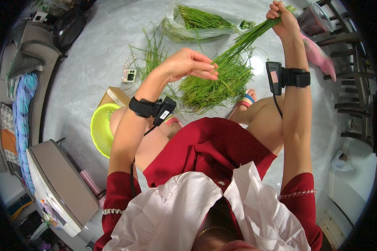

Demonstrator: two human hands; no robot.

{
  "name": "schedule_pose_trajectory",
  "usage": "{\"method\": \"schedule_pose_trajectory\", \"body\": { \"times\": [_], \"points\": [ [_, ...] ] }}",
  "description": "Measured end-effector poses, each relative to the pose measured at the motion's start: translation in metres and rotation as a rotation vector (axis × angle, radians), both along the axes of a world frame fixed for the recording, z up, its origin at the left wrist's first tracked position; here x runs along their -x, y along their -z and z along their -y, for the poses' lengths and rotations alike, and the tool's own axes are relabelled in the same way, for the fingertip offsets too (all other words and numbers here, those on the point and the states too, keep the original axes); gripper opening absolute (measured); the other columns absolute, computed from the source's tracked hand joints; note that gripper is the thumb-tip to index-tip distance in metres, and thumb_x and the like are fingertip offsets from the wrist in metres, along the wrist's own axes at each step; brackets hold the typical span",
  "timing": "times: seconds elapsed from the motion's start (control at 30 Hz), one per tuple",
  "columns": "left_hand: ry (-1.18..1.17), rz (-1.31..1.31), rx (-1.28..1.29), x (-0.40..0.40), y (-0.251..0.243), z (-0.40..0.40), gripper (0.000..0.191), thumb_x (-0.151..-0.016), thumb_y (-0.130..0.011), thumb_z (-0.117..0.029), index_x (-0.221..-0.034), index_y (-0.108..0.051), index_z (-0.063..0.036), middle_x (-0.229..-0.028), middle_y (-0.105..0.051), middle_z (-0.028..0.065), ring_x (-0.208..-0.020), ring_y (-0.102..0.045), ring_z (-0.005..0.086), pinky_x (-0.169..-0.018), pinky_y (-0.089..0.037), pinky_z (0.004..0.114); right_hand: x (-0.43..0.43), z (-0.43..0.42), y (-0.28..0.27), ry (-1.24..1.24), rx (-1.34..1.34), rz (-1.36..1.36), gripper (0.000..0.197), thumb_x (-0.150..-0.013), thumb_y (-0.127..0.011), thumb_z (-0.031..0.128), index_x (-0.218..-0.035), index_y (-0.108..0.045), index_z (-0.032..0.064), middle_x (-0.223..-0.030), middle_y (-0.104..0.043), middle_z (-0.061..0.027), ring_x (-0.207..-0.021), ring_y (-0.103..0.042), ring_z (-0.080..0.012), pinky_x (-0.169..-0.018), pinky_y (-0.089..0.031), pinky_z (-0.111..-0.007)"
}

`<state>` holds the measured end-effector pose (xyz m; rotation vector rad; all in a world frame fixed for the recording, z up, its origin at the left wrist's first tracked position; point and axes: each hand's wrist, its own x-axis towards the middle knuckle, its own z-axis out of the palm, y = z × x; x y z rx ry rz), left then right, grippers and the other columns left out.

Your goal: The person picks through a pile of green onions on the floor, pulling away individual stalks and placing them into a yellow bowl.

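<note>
My right hand [281, 20] is raised at the upper right, closed around a bundle of long green chives [254, 36]. The bundle slants down and left to my left hand [191, 66]. There the thumb and fingertips of that hand pinch the thin ends of a few leaves. Under both hands a loose heap of chives [216, 88] lies on the floor between my feet. Beyond it lies a clear plastic bag [176, 28], open on one side, with more chives [204, 18] inside. Scattered leaves [154, 50] spread left of the heap.
A yellow-green plastic basket [100, 138] stands by my left knee, before a cardboard box [114, 95]. A phone [129, 75] with a beaded strap lies on the grey floor. Dark chairs [355, 78] and a lined bin [314, 20] stand right; a sofa [39, 40] and low table [62, 182] left.
</note>
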<state>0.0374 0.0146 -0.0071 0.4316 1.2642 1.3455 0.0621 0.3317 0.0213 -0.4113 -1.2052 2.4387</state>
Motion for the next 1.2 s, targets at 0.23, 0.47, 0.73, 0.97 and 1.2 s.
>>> {"method": "schedule_pose_trajectory", "body": {
  "times": [0.23, 0.47, 0.73, 0.97, 1.2],
  "points": [
    [0.025, -0.03, -0.011, 0.002, 0.002, 0.007, 0.029, -0.081, -0.054, -0.004, -0.107, -0.051, 0.0095, -0.098, -0.059, 0.0215, -0.088, -0.061, 0.0246, -0.079, -0.049, 0.027, 0.0, 0.002, 0.0, 0.055, 0.017, -0.031, 0.017, -0.093, -0.036, 0.022, -0.084, -0.042, 0.008, -0.058, -0.039, 0.0018, -0.048, -0.037, -0.0099, -0.047, -0.036, -0.023],
    [-0.081, -0.189, 0.175, 0.019, 0.026, 0.016, 0.029, -0.078, -0.052, -0.001, -0.106, -0.054, 0.0067, -0.099, -0.059, 0.0206, -0.084, -0.063, 0.0231, -0.074, -0.051, 0.025, -0.006, -0.001, -0.006, 0.115, 0.057, -0.036, 0.017, -0.093, -0.037, 0.023, -0.085, -0.042, 0.0076, -0.054, -0.032, 0.0035, -0.046, -0.033, -0.009, -0.044, -0.032, -0.021],
    [-0.262, -0.585, 0.781, 0.075, 0.139, 0.041, 0.013, -0.074, -0.062, -0.013, -0.073, -0.065, 0.0003, -0.061, -0.063, 0.0075, -0.056, -0.062, 0.0148, -0.053, -0.05, 0.024, -0.043, 0.002, -0.016, -0.034, -0.157, 0.061, 0.018, -0.09, -0.045, 0.022, -0.095, -0.048, 0.0042, -0.056, -0.029, 0.0075, -0.045, -0.026, -0.0036, -0.04, -0.021, -0.018],
    [-0.085, -0.841, 0.911, 0.038, 0.265, 0.042, 0.009, -0.071, -0.066, -0.015, -0.075, -0.069, -0.0075, -0.08, -0.066, 0.0079, -0.07, -0.061, 0.0219, -0.066, -0.05, 0.036, -0.073, 0.013, -0.02, -0.069, -0.306, 0.219, 0.026, -0.09, -0.048, 0.021, -0.105, -0.05, -0.0003, -0.058, -0.024, 0.0077, -0.047, -0.018, -0.0017, -0.041, -0.016, -0.017],
    [-0.245, -0.923, 0.917, 0.003, 0.297, 0.04, 0.012, -0.071, -0.065, -0.015, -0.081, -0.068, -0.0085, -0.087, -0.064, 0.0103, -0.077, -0.06, 0.0245, -0.07, -0.05, 0.036, -0.082, 0.018, -0.025, -0.074, -0.275, 0.294, 0.026, -0.092, -0.042, 0.019, -0.108, -0.05, -0.0006, -0.058, -0.023, 0.0073, -0.047, -0.018, -0.0011, -0.04, -0.017, -0.017]
  ]
}}
